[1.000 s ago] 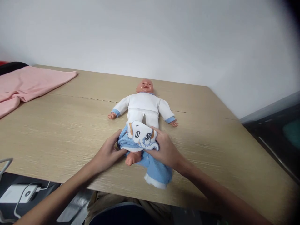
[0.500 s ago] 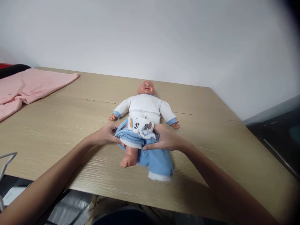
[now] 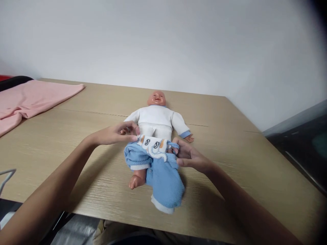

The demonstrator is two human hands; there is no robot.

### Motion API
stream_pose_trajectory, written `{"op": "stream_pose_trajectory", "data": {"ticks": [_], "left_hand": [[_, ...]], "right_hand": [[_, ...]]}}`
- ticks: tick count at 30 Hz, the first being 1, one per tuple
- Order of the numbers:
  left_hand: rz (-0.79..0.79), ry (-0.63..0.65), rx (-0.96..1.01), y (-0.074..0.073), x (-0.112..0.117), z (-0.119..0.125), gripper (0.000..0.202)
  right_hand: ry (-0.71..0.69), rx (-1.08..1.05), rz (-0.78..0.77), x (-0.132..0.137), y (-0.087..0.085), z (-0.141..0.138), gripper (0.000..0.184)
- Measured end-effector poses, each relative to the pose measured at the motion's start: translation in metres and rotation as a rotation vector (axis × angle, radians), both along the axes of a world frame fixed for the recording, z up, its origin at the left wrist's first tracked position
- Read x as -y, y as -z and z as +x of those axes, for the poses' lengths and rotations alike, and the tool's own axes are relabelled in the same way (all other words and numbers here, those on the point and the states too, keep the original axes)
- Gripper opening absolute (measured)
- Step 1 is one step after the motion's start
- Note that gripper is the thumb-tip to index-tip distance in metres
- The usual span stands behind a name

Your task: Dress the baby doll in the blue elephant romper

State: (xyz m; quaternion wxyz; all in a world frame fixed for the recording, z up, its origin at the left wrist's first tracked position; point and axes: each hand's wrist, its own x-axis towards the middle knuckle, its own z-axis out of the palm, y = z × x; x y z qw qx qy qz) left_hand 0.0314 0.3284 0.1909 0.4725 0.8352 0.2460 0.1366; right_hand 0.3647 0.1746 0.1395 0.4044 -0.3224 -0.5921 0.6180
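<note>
A baby doll (image 3: 156,117) in a white top lies on its back on the wooden table (image 3: 76,136), head away from me. Blue trousers (image 3: 158,170) with a white elephant patch sit bunched around its hips and legs; one bare foot sticks out of the left leg. My left hand (image 3: 116,133) pinches the waistband at the doll's left hip. My right hand (image 3: 189,154) grips the waistband on the other side, fingers curled into the fabric.
A pink cloth (image 3: 28,98) lies at the table's far left corner. A white wall stands behind the table. A dark surface (image 3: 301,143) lies to the right, and a grey wire shape (image 3: 6,177) shows at the left edge.
Both hands have pulled the blue trousers further up the doll, from its shins to its hips. The bare foot shows more.
</note>
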Motion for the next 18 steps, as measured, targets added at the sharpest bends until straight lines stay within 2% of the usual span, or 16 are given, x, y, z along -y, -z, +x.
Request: {"op": "stream_pose_trajectory", "data": {"ticks": [3, 5, 8, 10, 13, 15, 18], "left_hand": [[0.134, 0.069, -0.033, -0.027, -0.003, 0.028, 0.058], [0.125, 0.236, -0.084, -0.037, -0.003, 0.050, 0.061], [-0.019, 0.511, -0.249, -0.038, -0.002, 0.077, 0.047], [-0.106, 0.613, -0.265, -0.032, -0.003, 0.087, 0.042], [-0.132, 0.649, -0.071, -0.020, -0.001, 0.090, 0.033], [-0.101, 0.608, 0.007, -0.013, 0.001, 0.089, 0.032], [-0.116, 0.507, -0.031, -0.005, 0.005, 0.087, 0.039]], "right_hand": [[0.041, -0.146, 0.031, 0.002, 0.003, -0.005, 0.038], [0.052, -0.128, 0.035, 0.005, 0.001, -0.008, 0.036], [0.047, -0.046, 0.011, 0.009, -0.007, -0.009, 0.033], [0.045, 0.031, -0.039, 0.011, -0.014, -0.007, 0.037], [-0.062, 0.138, -0.139, 0.015, -0.024, -0.002, 0.052], [-0.137, 0.204, -0.146, 0.016, -0.028, 0.001, 0.049], [-0.084, 0.198, -0.115, 0.018, -0.027, 0.002, 0.045]]}}
